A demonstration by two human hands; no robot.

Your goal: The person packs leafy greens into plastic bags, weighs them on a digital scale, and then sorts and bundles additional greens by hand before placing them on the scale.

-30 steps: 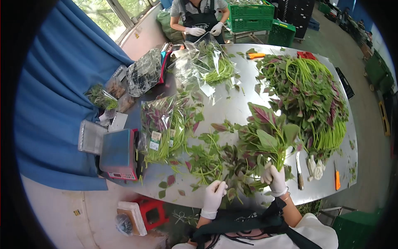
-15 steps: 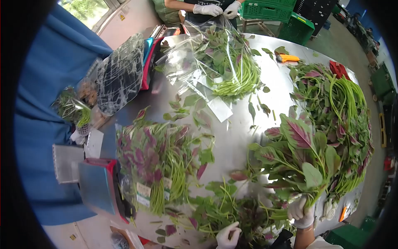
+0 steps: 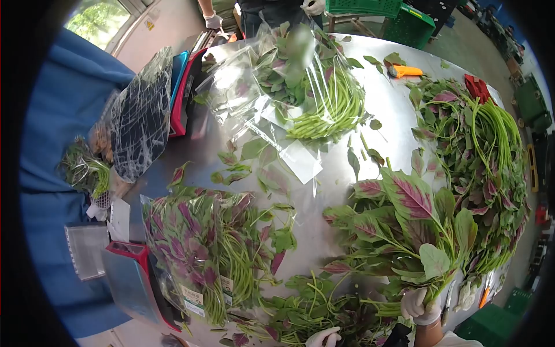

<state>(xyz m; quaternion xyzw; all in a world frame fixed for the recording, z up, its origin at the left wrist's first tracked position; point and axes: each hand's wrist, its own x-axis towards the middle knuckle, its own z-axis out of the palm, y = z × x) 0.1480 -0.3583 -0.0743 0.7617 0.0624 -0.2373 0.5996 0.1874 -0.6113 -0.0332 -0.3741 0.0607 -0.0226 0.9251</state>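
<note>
In the head view my gloved right hand is wrapped around the stems of a leafy bunch of red-and-green amaranth, its leaves fanned out away from me. My gloved left hand is at the bottom edge, partly cut off. Its visible fingers look apart, and nothing shows in them. Just beyond it lie loose amaranth greens on the metal table. To the right of the held bunch is a large heap of amaranth.
Bagged, labelled amaranth lies left, beside a red-framed scale. Opposite, a clear bag of greens lies near a co-worker's gloved hand. An orange-handled knife, a red cloth and green crates are around the table.
The co-worker's hands have parted, one moving left toward the far scale. My left hand has sunk slightly toward the bottom edge. My right hand still grips the bunch; the view has shifted a little.
</note>
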